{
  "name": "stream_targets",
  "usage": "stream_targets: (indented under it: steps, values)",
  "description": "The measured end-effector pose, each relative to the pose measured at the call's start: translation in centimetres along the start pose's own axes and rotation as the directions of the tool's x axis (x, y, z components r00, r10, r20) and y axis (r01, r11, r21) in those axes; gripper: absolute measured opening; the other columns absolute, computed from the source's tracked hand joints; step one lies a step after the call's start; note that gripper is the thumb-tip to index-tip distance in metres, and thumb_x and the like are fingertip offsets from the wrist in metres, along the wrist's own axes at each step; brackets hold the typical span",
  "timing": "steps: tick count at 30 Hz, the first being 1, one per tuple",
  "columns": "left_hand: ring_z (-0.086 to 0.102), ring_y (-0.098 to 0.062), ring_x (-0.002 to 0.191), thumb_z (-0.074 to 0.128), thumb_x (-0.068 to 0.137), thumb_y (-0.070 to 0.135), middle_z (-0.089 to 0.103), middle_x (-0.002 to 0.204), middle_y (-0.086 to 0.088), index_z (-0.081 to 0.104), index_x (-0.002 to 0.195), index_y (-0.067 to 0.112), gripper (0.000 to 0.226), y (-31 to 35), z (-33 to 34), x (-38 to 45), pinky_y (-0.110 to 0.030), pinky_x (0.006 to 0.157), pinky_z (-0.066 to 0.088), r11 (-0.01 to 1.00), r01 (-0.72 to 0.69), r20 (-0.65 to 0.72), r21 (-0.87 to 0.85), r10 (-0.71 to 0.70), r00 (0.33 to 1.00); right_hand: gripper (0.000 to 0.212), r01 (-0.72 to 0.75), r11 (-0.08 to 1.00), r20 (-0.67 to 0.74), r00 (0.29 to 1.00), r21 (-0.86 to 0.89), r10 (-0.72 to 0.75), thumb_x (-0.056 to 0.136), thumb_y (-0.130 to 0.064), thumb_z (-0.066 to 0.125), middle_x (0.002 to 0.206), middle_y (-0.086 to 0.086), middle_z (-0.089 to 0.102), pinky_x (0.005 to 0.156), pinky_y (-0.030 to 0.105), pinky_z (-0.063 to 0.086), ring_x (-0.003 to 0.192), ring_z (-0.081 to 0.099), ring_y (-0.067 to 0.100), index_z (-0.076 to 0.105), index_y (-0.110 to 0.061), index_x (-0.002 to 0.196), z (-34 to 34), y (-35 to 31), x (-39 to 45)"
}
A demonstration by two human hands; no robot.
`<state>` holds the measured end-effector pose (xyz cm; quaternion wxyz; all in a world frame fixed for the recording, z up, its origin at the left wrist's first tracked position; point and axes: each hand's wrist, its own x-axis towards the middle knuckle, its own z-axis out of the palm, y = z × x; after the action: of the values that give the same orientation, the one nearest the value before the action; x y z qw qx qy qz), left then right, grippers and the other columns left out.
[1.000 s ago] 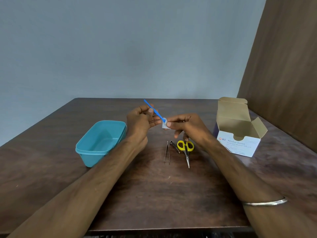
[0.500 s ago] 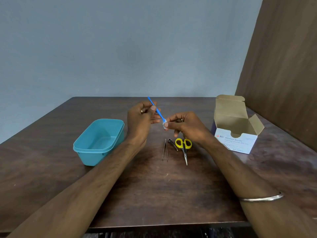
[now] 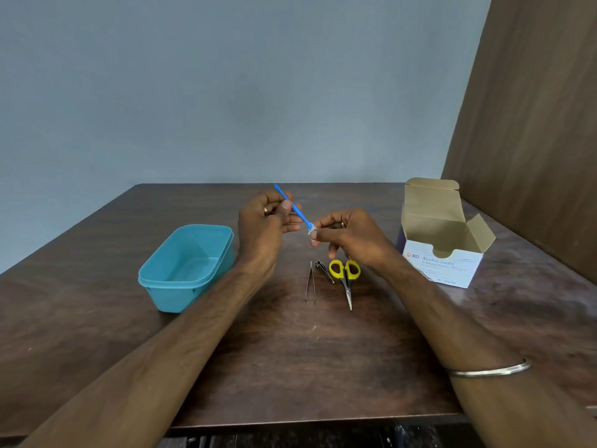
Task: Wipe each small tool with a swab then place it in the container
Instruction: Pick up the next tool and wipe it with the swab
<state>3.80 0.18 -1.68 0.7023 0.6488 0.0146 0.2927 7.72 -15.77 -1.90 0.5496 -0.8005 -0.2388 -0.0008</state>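
Note:
My left hand [image 3: 263,226] pinches a thin blue stick tool [image 3: 292,205], held tilted above the table. My right hand [image 3: 350,236] presses a small white swab [image 3: 312,231] around the tool's lower tip. On the table below lie metal tweezers [image 3: 310,282], a nail clipper [image 3: 324,271] and yellow-handled scissors [image 3: 345,279], side by side. A teal plastic container [image 3: 168,273] stands open to the left of my left hand, with nothing visible inside it.
An open box of alcohol swabs [image 3: 442,250] stands at the right on the dark wooden table [image 3: 290,367]. A brown wooden panel [image 3: 533,140] rises behind it. The table's near edge runs just below my forearms.
My right hand's fingers have slid along the tool's tip with the swab, now mostly hidden between them. The blue tool stands a little steeper. The view has tilted slightly.

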Motion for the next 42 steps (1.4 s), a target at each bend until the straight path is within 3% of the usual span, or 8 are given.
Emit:
stream_targets:
  steps: [17, 24, 31, 42]
  values:
    - [0.072, -0.019, 0.067, 0.056, 0.095, 0.002, 0.072, 0.085, -0.01, 0.064, 0.098, 0.009, 0.011, 0.13, -0.21, -0.03, -0.029, 0.065, 0.061, 1.0, 0.001, -0.018, -0.01, -0.001, 1.0, 0.01, 0.027, 0.999, -0.001, 1.0, -0.025, -0.027, 0.089, -0.015, 0.073, 0.08, 0.007, 0.077, 0.042, 0.013, 0.04, 0.045, 0.058, 0.016, 0.077, -0.006, 0.092, 0.07, 0.4, 0.22]
    - [0.072, -0.024, 0.071, 0.055, 0.096, 0.001, 0.071, 0.089, -0.014, 0.064, 0.101, 0.007, 0.012, -0.09, -0.06, -0.09, -0.032, 0.065, 0.061, 1.0, -0.003, -0.001, -0.021, 0.003, 1.0, 0.01, 0.037, 0.999, 0.007, 0.999, -0.012, -0.037, 0.089, -0.007, 0.07, 0.084, 0.013, 0.077, 0.042, 0.015, 0.042, 0.042, 0.058, 0.016, 0.075, 0.0, 0.095, 0.07, 0.3, 0.21]
    - [0.073, -0.024, 0.075, 0.056, 0.096, 0.004, 0.073, 0.09, -0.01, 0.066, 0.105, 0.011, 0.015, -0.05, -0.15, -0.18, -0.032, 0.066, 0.061, 1.0, -0.002, -0.002, 0.002, 0.002, 1.0, 0.01, -0.001, 1.0, 0.029, 1.0, -0.014, 0.001, 0.086, -0.016, 0.076, 0.084, 0.003, 0.078, 0.04, 0.013, 0.04, 0.048, 0.059, 0.018, 0.078, -0.008, 0.092, 0.1, 0.05, 0.0]
    - [0.071, -0.023, 0.068, 0.063, 0.093, 0.008, 0.072, 0.086, -0.011, 0.066, 0.1, 0.008, 0.008, -0.08, -0.12, 0.14, -0.029, 0.062, 0.06, 0.997, 0.019, -0.058, -0.077, -0.023, 0.998, 0.006, 0.018, 0.983, -0.17, 0.985, 0.182, 0.014, 0.083, -0.018, 0.079, 0.08, -0.004, 0.077, 0.044, 0.028, 0.038, 0.056, 0.062, 0.02, 0.079, -0.023, 0.082, -0.39, 0.15, 0.47]
